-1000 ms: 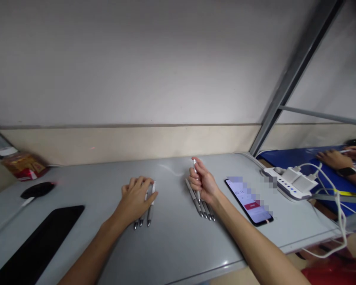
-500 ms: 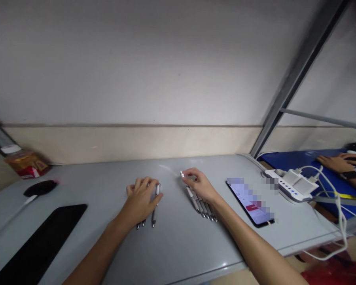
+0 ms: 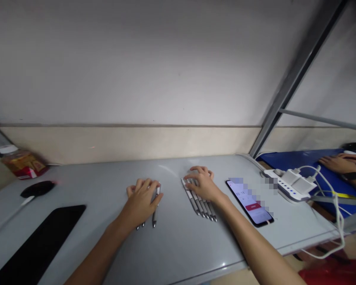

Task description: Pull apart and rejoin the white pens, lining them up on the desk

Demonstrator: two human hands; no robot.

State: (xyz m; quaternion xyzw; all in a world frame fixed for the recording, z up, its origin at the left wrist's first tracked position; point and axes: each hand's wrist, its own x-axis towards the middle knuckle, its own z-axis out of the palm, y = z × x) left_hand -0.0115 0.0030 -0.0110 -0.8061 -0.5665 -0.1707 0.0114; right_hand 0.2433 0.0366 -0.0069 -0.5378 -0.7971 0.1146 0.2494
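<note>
Several white-and-grey pens (image 3: 194, 201) lie side by side on the grey table (image 3: 172, 253), right of centre. My right hand (image 3: 204, 184) rests over their upper ends with its fingers spread and curved, gripping none of them. To the left, my left hand (image 3: 142, 198) is arched over another small group of pens, its fingers apart. One of these, a pen (image 3: 154, 215), shows beside my left thumb, its upper part near the fingertips. The tips of two more stick out under the palm; the rest of them is hidden.
On the right are a lit phone (image 3: 249, 204) and a white power strip (image 3: 287, 186) with plugs and cables. At the left sit a bottle (image 3: 23, 163), a black mouse-like object (image 3: 38, 189) and a black slab (image 3: 41, 245). Another person's hands (image 3: 339, 163) rest over a blue surface.
My right hand has opened and moved slightly right, letting go of the pen end it pinched; that pen now lies flat beside the others. My left hand has barely moved.
</note>
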